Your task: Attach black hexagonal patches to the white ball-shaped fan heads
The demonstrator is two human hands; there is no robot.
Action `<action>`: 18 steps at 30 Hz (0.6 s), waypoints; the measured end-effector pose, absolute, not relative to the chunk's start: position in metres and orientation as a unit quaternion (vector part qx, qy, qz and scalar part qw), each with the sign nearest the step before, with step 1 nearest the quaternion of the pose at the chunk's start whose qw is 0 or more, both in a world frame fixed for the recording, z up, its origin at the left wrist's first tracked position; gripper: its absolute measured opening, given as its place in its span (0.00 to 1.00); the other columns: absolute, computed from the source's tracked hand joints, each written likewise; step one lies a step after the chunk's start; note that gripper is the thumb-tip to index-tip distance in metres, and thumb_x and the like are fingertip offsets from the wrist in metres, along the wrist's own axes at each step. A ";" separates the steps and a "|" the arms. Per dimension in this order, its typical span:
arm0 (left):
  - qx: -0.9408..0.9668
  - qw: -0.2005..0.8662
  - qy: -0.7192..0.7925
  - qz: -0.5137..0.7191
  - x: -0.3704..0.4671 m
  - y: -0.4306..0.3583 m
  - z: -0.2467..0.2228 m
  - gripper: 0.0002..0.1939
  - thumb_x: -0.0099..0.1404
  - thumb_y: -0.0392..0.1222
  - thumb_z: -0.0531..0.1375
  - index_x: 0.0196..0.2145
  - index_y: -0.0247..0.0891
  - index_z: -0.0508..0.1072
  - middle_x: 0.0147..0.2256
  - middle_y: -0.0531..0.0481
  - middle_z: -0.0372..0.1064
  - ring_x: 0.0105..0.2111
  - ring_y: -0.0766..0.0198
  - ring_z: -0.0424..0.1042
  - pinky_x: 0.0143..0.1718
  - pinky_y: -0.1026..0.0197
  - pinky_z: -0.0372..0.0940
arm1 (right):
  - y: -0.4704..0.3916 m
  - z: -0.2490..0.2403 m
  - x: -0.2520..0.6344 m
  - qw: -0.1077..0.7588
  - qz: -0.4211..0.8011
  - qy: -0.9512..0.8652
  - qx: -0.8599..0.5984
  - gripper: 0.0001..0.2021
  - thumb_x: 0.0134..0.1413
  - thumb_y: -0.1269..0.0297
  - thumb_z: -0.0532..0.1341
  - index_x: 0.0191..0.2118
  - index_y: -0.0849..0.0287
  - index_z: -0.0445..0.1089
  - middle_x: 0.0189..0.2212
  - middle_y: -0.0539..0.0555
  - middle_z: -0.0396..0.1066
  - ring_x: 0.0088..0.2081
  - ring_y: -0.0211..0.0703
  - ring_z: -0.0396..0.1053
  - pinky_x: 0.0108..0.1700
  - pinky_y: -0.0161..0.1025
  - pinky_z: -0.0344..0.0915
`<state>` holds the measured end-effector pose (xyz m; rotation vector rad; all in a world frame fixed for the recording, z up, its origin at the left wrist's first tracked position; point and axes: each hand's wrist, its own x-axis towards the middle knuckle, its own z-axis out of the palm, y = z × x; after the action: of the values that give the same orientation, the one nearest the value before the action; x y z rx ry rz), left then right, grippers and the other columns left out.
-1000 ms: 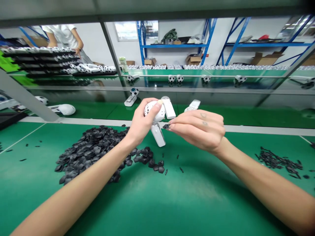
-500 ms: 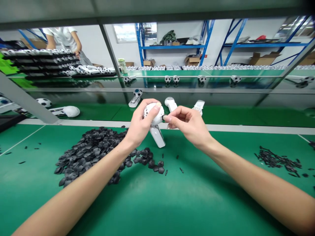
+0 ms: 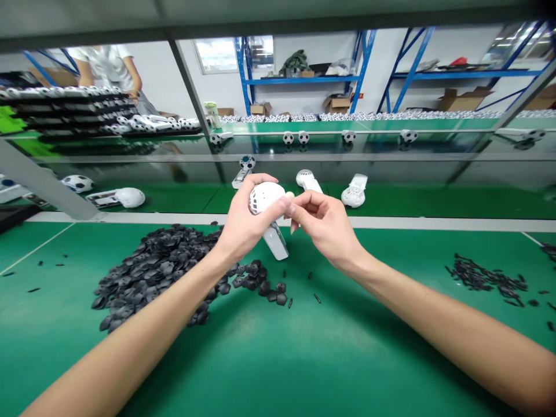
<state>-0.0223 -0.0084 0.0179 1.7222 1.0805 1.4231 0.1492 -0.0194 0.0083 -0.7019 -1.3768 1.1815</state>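
Observation:
My left hand (image 3: 252,215) is closed around the round, slotted head of a white handheld fan (image 3: 266,197), whose handle points down toward me. At the right edge of that head, my right hand (image 3: 324,223) is pinched, its fingertips meeting my left thumb. The fingertips now hide the small black piece that showed between them earlier. Below and left of the fan lies a large heap of black pentagon pieces (image 3: 160,266), with several strays under the handle. A pile of thin black strips (image 3: 484,272) lies on the green table at right.
Beyond the white rail (image 3: 391,223), several white fans lie on a green belt, one (image 3: 355,191) right of my hands. A slanted post (image 3: 56,179) stands at left. Football-patterned heads line the far bench. Behind stacked trays (image 3: 69,113) stands a person (image 3: 108,69).
The fan head has turned slightly, and my right fingertips have come against my left thumb, covering the black piece. The view has shifted a little.

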 end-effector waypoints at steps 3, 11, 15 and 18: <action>0.659 0.298 0.430 0.540 -0.023 -0.007 0.017 0.28 0.55 0.55 0.77 0.46 0.41 0.73 0.38 0.49 0.73 0.34 0.61 0.71 0.32 0.61 0.67 | -0.021 0.010 0.152 0.548 0.505 -0.597 -0.297 0.21 0.52 0.46 0.79 0.34 0.59 0.78 0.26 0.49 0.77 0.29 0.39 0.75 0.35 0.38 0.74; 0.661 0.259 0.395 0.583 -0.023 -0.003 0.011 0.23 0.56 0.52 0.75 0.42 0.40 0.72 0.34 0.50 0.74 0.30 0.62 0.71 0.29 0.62 0.68 | -0.017 0.020 0.167 0.467 0.491 -0.678 -0.284 0.18 0.60 0.46 0.74 0.37 0.59 0.82 0.30 0.53 0.82 0.30 0.41 0.78 0.30 0.36 0.69; 0.660 0.246 0.381 0.600 -0.022 -0.003 0.008 0.22 0.57 0.52 0.75 0.42 0.40 0.73 0.33 0.51 0.74 0.28 0.64 0.70 0.27 0.62 0.66 | -0.011 0.028 0.178 0.507 0.450 -0.664 -0.315 0.17 0.63 0.50 0.72 0.43 0.60 0.84 0.36 0.56 0.84 0.28 0.40 0.77 0.30 0.37 0.70; 0.652 0.274 0.377 0.599 -0.022 -0.004 0.007 0.24 0.58 0.56 0.76 0.43 0.40 0.73 0.33 0.50 0.75 0.27 0.63 0.72 0.28 0.61 0.68 | -0.014 0.036 0.187 0.510 0.419 -0.667 -0.346 0.14 0.64 0.54 0.72 0.44 0.60 0.85 0.33 0.54 0.83 0.26 0.39 0.75 0.30 0.38 0.71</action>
<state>-0.0216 -0.0044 0.0066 1.7528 1.0136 1.6105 0.1867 -0.0143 0.0361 -0.8335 -1.6049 1.0090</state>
